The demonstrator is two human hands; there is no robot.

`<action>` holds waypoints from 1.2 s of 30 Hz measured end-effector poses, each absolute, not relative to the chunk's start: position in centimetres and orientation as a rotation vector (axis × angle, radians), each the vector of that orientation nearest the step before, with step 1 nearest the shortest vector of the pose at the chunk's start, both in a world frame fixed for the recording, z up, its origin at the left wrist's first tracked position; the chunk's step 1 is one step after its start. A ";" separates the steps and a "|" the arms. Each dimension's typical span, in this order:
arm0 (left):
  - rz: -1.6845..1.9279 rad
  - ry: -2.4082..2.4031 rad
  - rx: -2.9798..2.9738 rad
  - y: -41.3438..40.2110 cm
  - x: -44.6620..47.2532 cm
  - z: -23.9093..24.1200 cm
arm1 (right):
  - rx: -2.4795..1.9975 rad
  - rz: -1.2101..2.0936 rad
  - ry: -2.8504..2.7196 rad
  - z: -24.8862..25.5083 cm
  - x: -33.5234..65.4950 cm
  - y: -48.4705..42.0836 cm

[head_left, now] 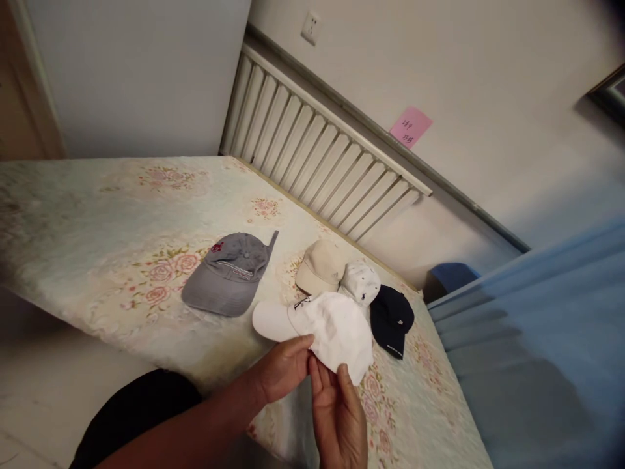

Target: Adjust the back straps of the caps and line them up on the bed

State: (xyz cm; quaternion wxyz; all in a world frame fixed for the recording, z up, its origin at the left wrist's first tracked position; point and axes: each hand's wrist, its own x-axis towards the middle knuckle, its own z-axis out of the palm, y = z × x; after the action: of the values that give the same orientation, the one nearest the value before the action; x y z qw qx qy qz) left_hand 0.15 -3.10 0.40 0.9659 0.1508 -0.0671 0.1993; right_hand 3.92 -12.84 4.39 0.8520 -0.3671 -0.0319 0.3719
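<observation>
Bare left hand (286, 371) and bare right hand (340, 423); bare left forearm (200, 426). Left of both hands, a rounded black shape (139, 407), seemingly clothing.

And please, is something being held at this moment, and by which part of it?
A white cap is held by the near edge of its crown, in both the left hand and the right hand.

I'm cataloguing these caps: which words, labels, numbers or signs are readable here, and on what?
Nothing reads for certain.
Pink note on wall: two handwritten lines, too blurred.
Held white cap: dark lettering, only partly visible.
Gray cap: red emblem, pale marking, unclear.
Dark cap: pale mark, tiny brim print.
Beige cap, other white cap: marks too small.
</observation>
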 end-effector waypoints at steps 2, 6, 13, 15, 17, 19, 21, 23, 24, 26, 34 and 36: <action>0.411 -0.136 0.306 -3.1 0.1 0.4 | -0.788 0.766 -0.061 4.3 4.1 -12.9; 0.412 -0.142 0.319 -3.0 0.1 0.0 | -0.829 0.704 -0.053 3.9 5.0 -13.4; 0.435 -0.185 0.337 -2.7 0.0 0.1 | -0.829 0.693 -0.059 3.6 5.5 -13.7; 0.454 -0.214 0.338 -2.8 0.0 0.3 | -0.813 0.714 -0.044 3.3 5.0 -13.5; 0.470 -0.207 0.346 -3.0 -0.1 0.5 | -0.802 0.744 -0.053 2.7 4.4 -13.3; 0.448 -0.162 0.367 -3.2 -0.3 0.6 | -0.804 0.770 -0.069 2.2 3.8 -13.1; 0.409 -0.116 0.390 -3.4 -0.5 0.8 | -0.818 0.782 -0.087 2.1 3.2 -13.0; 0.394 -0.100 0.394 -3.4 -0.7 0.9 | -0.842 0.762 -0.131 2.3 2.8 -12.8; 0.401 -0.101 0.390 -3.4 -0.7 1.0 | -0.859 0.731 -0.166 2.5 2.5 -12.8; 0.428 -0.109 0.385 -3.3 -0.6 1.1 | -0.923 0.636 -0.241 2.9 2.2 -12.8; 0.429 -0.125 0.392 -2.9 -0.5 0.7 | -1.675 0.116 -0.379 -0.2 4.0 -14.8; 0.410 -0.118 0.395 -2.9 -0.6 0.5 | -1.749 0.061 -0.508 -1.0 4.3 -15.1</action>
State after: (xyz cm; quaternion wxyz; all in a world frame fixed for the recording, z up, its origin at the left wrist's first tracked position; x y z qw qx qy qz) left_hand -0.60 -2.89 0.53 0.9581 0.1946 -0.0582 0.2020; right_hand 4.33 -15.15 -1.03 0.6128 -0.7584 -0.2203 0.0264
